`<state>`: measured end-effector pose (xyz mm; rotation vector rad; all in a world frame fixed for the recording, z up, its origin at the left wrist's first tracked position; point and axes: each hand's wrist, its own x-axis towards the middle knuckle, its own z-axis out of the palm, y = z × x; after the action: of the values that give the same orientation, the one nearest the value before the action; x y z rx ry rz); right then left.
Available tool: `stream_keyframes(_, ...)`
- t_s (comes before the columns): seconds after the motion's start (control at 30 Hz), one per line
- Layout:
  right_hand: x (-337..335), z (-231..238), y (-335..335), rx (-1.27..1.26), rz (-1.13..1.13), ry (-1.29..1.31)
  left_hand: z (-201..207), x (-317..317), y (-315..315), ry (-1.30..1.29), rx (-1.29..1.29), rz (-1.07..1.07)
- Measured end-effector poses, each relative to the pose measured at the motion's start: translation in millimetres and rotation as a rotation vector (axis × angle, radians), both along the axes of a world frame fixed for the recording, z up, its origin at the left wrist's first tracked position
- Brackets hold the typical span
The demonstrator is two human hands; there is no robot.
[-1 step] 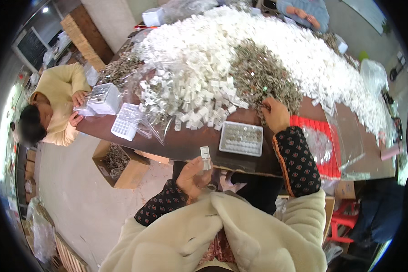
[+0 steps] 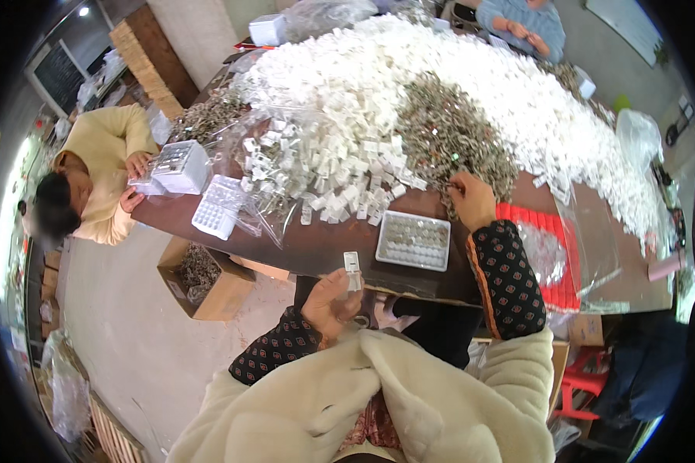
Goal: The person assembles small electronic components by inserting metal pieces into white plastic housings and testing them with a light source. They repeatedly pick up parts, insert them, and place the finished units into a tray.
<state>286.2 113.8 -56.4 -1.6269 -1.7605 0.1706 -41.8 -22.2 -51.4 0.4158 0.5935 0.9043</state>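
Two-handed work: gripping a white piece (image 2: 352, 264) in the left hand (image 2: 328, 302), thumb to fingers, just before the near edge of the table (image 2: 324, 244); reaching with the right hand (image 2: 473, 202), bent-fingered, into the near side of the metal heap (image 2: 449, 123), cannot tell whether closed on anything. Apparently at the picking step, calling for a fine pinch. Near the right hand, a tray (image 2: 411, 265); beyond, the white heap (image 2: 340, 85).

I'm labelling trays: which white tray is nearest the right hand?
The tray holding grey pieces, just lower-left of the right hand; the all-white tray and stacked trays lie much farther left.
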Motion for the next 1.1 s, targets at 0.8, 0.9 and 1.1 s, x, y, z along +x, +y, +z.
stream_keyframes(0.8,55.7,31.9,-21.2,0.047,0.011,1.331,30.9,-221.5,62.3,0.143,0.364,0.867)
stream_keyframes(0.9,45.9,27.0,-24.5,0.137,0.087,1.354,38.0,-281.2,100.6,0.128,0.472,0.791)
stream_keyframes(1.1,30.4,43.9,-42.6,0.087,0.083,1.380,56.2,-362.5,157.2,0.389,0.237,1.127)
